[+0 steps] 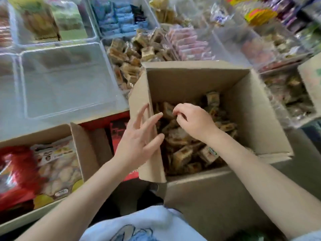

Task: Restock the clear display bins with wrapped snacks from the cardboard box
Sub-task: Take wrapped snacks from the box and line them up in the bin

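An open cardboard box stands in front of me, holding several brown wrapped snacks. My left hand is spread with straight fingers against the box's left flap, fingertips over the rim. My right hand is inside the box above the snacks, fingers curled down; whether it holds a snack is hidden. Just behind the box a clear display bin holds the same brown wrapped snacks.
A large clear bin sits to the left. Further bins with blue, pink and mixed packets line the back and right. A second cardboard box at lower left holds red and yellow bags. Another box edge shows at far right.
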`<action>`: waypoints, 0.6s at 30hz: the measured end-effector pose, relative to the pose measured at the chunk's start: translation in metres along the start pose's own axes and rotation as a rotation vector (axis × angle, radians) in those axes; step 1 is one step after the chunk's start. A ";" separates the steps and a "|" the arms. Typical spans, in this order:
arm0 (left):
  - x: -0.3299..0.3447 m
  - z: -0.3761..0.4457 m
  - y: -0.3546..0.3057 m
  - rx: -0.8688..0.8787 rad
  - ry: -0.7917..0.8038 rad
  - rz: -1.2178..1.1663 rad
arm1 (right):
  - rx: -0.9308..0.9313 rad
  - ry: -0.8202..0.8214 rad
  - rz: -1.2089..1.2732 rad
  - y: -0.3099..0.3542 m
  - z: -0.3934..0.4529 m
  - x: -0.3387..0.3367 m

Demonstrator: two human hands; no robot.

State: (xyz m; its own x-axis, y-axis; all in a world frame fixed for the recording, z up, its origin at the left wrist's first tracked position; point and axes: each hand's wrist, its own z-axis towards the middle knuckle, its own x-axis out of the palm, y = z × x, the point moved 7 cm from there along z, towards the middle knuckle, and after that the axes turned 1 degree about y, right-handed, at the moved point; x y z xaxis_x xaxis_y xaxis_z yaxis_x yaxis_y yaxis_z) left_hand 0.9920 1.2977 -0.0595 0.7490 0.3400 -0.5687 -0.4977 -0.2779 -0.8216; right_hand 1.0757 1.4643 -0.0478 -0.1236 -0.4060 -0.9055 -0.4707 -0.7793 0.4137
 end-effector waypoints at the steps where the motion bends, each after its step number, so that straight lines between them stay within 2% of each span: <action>1: 0.003 0.001 0.001 -0.022 -0.010 0.005 | 0.029 0.162 -0.082 -0.014 0.002 0.013; 3: 0.005 0.001 0.004 -0.045 -0.026 -0.002 | 0.098 0.441 -0.221 -0.039 0.002 0.039; 5: 0.003 -0.001 0.004 -0.054 -0.048 0.005 | 0.143 0.586 -0.262 -0.052 0.003 0.054; 10: -0.003 0.000 0.001 -0.077 -0.111 0.038 | 0.073 0.670 -0.102 -0.034 0.012 0.061; 14: -0.002 0.000 0.000 -0.092 -0.113 0.024 | -0.039 0.757 -0.272 -0.014 0.002 0.080; 16: -0.003 0.001 -0.001 -0.094 -0.104 0.013 | -0.016 0.763 -0.177 -0.013 0.004 0.074; 18: -0.005 0.002 0.000 -0.089 -0.066 0.022 | 0.057 0.657 0.016 -0.016 0.015 0.047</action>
State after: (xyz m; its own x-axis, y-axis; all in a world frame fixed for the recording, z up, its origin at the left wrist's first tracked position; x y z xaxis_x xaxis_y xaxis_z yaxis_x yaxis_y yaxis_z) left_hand 0.9880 1.2979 -0.0566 0.7062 0.3909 -0.5903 -0.4706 -0.3638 -0.8039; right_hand 1.0637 1.4647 -0.0982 0.4196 -0.6387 -0.6450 -0.5212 -0.7513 0.4049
